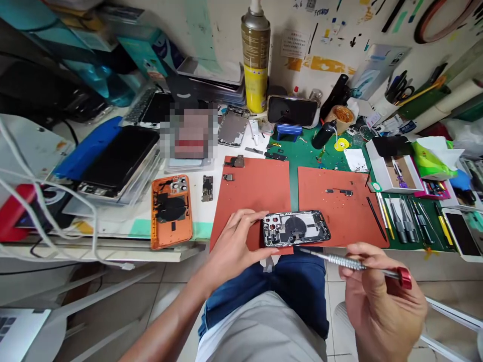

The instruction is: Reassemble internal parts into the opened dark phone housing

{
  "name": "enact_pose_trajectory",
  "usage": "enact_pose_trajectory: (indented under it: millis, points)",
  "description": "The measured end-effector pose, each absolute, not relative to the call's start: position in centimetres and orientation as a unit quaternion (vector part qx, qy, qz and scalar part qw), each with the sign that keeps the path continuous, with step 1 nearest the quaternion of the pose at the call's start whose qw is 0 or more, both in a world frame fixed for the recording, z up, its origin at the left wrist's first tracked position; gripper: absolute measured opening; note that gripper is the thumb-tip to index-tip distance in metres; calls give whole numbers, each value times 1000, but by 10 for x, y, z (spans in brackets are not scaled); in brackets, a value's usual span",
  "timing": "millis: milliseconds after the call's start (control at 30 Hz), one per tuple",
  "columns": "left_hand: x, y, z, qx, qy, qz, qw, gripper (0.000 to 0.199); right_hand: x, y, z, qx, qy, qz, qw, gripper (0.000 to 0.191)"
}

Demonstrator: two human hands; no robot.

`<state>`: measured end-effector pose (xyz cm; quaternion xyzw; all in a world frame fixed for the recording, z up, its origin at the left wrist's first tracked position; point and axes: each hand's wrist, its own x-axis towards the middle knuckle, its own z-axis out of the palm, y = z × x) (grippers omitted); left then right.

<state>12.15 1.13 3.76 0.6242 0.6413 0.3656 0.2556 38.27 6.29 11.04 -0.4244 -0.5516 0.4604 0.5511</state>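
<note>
An opened smartphone housing [310, 231] lies across the gap between two red-brown mats, near the table's front edge. Its camera openings are on the left, and a dark round coil sits in the middle. My left hand [236, 239] grips the housing's left end, thumb along the near edge and fingers at the far corner. In my right hand [381, 296] is a metal screwdriver [345, 261] with a ribbed grip and a red end cap. Its tip points left, just short of the housing's near edge and apart from it. My right fingers are closed around the shaft.
Small phone parts [341, 192] lie on the right mat [320, 183], and camera modules [236, 161] on the left mat [260, 186]. An orange phone shell [181, 234] and a circuit board [207, 188] are left. Several screwdrivers [409, 221] lie right. A spray can [255, 65] stands behind.
</note>
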Motion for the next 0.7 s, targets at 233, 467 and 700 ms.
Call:
enact_pose_trajectory:
  millis: [233,467,700]
  points:
    - [123,11,34,629,634,381,239,70,336,42,83,-463,-595,347,557,40]
    - [121,12,36,635,630,376,242,68,318,42,48,-309,-800,109,503,49]
    - [118,9,35,635,632,371,244,72,304,42,46,-286,-796,75,528,39]
